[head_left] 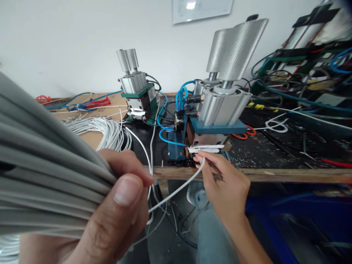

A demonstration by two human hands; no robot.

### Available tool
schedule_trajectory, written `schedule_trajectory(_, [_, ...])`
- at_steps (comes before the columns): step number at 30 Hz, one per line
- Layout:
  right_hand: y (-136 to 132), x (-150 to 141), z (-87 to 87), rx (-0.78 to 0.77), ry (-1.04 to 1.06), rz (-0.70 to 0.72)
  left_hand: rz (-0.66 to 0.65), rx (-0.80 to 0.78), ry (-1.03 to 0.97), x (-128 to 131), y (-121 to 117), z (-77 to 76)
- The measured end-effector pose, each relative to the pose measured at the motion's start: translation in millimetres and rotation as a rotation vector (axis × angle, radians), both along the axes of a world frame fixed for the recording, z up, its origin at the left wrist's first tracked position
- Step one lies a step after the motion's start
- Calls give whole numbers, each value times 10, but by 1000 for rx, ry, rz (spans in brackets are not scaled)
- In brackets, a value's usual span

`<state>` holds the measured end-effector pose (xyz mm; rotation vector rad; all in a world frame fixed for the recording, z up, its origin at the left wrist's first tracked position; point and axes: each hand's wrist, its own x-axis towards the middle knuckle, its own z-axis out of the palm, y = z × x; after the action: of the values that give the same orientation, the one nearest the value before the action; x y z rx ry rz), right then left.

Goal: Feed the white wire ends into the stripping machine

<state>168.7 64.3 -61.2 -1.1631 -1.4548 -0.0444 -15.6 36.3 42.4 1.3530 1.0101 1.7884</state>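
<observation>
Close to the camera, my left hand (pixel 115 209) is closed around a thick bundle of grey-white cables (pixel 55 172) that fills the left side. Thumb and fingers of my right hand (pixel 227 179) pinch a single white cable (pixel 178 189) near its end. That end is at the white-padded mouth of a pneumatic wire-stripping machine (pixel 220 124), and my fingertips hide the tip. From my right hand the cable curves down and passes behind my left hand; where it goes from there is hidden.
A second, similar machine (pixel 136 90) stands further back on the left, beside a coiled pile of white cables (pixel 106 130). Blue air hoses (pixel 181 95) run between the machines. Scraps litter the black bench top (pixel 275 150), whose wooden edge (pixel 286 175) faces me. Tangled equipment (pixel 299 69) stands at right.
</observation>
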Motion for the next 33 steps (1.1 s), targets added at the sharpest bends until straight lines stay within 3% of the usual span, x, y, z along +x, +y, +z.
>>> schedule_trajectory(8, [6,5,-28,11,-1,15,-159,-68,12,-7,-134,-7])
schedule_trajectory(13, [6,-9,-17,11,0,9,-54,9,12,-74,-15,-53])
schedule_trajectory(20, [3,15,-17,7,-7,4,-127,-39,-27,-96,-21,-64])
schedule_trajectory(25, [8,6,-37,-3,-3,1,-88,-113,-46,-94,-52,-64])
schedule_trajectory(28, [8,1,-42,-8,-5,2,-189,-157,10,-125,-67,-41])
schedule_trajectory(33, [10,2,-41,4,-14,1,-338,-56,92,-138,-120,14])
